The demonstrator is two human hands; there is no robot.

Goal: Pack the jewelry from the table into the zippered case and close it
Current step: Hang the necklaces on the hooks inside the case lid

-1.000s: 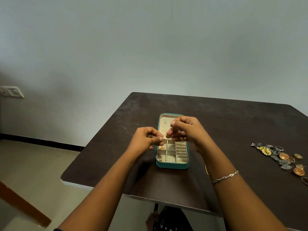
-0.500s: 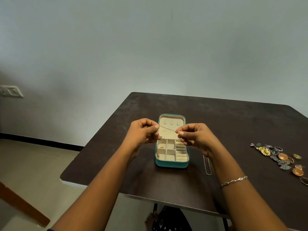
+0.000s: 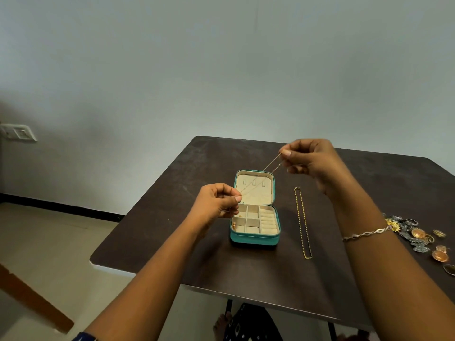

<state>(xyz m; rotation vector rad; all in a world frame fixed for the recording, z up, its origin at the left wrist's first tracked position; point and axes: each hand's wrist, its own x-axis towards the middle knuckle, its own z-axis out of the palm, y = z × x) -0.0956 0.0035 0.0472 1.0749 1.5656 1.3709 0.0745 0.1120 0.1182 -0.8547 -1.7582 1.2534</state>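
Gold chain [image 3: 258, 178] — barely visible — stretched taut, an end pinched by each hand's fingers, left [image 3: 216, 201], right [image 3: 309, 158].

Right hand [image 3: 311, 161] rose (up, rightward), stretching thin chain [image 3: 261, 177] longer.

teal case [image 3: 254, 238], cream lining, dark brown table [image 3: 172, 237], gold chain [image 3: 303, 222]

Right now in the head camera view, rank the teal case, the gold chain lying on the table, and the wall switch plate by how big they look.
1. teal case
2. gold chain: about as long, far thinner
3. wall switch plate, but it's farther away, so true size is unsure
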